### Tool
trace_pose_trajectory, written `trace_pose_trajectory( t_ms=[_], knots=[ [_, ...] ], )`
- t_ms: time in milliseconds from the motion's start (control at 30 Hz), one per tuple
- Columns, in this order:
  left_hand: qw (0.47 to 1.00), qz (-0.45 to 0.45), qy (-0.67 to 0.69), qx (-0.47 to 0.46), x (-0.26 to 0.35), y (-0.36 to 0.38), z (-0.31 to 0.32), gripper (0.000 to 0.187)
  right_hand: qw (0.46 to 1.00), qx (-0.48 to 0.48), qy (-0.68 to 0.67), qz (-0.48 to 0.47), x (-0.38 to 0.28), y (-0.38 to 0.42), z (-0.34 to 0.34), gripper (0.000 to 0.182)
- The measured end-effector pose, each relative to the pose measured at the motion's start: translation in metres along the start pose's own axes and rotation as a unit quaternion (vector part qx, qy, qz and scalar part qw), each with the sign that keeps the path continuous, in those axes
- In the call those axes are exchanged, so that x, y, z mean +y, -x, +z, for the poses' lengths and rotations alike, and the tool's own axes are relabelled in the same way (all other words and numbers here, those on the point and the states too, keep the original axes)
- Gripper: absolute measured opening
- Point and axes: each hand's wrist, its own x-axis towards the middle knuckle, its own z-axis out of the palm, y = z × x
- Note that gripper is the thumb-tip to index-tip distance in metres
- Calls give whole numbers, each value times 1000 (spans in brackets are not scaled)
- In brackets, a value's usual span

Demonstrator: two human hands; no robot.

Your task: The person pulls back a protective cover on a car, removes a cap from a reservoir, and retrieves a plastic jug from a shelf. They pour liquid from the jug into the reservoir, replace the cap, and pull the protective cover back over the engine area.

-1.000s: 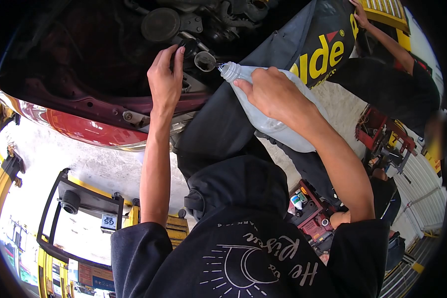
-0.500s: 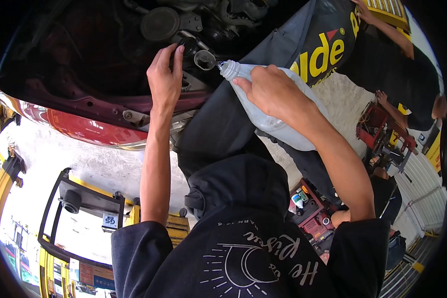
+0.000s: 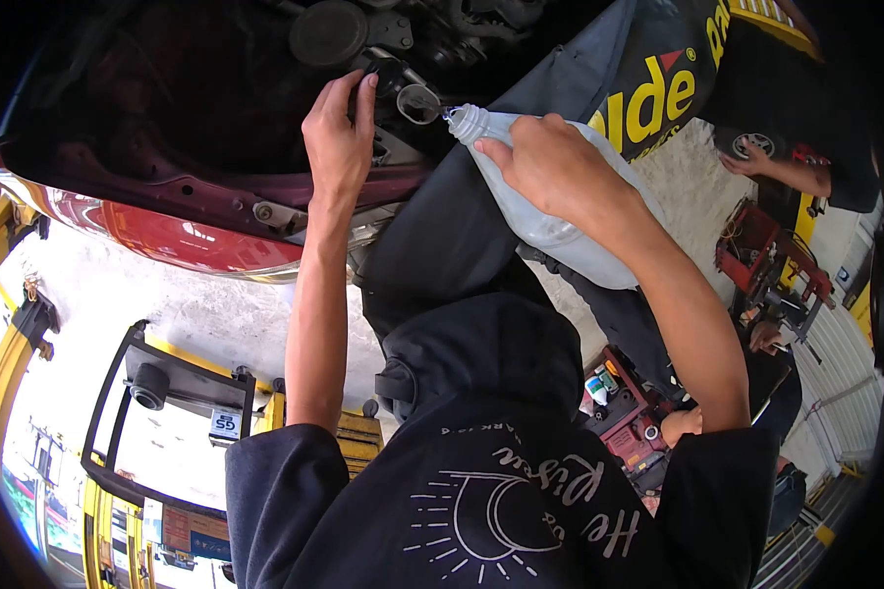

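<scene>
The right hand [image 3: 560, 167] grips a tilted plastic bottle [image 3: 550, 211], its spout at the filler opening [image 3: 418, 102] that the left hand [image 3: 339, 137] steadies with curled fingers; a slight wobble would probably spill fluid onto the engine.

Black short-sleeved top, white sun-and-moon print, cursive lettering, bare forearms, 2 ringless hands

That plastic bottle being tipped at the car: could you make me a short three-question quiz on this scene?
1. True or false: the right hand holds the plastic bottle tilted, neck toward the filler opening.
2. What does the left hand touch? A) the red tool cart B) parts beside the filler opening C) the bottle
3. What colour is the lettering on the black cover?

Key: 1 true; 2 B; 3 yellow.
</scene>
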Motion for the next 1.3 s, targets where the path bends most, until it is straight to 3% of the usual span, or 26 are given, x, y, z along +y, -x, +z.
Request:
trace_pose_trajectory(
  t_ms=[700, 1300],
  knots=[
    [1000, -4, 0, 2, 0, -1, 0, 19, 997, 52, 17, -45, 4, 2, 4, 43],
    [1000, -6, 5, 3, 1, 0, 0, 20, 1000, 15, 14, -17, 3, -2, 4, 50]
  ],
)
